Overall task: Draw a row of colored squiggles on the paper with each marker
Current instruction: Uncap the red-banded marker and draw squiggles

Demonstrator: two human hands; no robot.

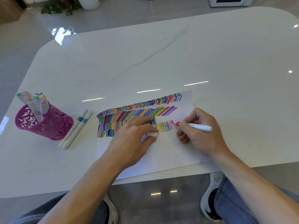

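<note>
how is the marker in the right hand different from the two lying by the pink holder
The red marker is gripped by the right hand, tilted, its bare tip touching the paper; the two lying markers rest flat side by side on the table, off the paper, untouched. Its tip end is red; theirs carry blue bands. A white cap is pinched in the left hand. All have white barrels.

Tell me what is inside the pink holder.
Markers stand in the pink holder, pastel caps up. Their lower barrels and the holder's bottom are covered by its patterned wall, so anything lying underneath them cannot be seen.
</note>
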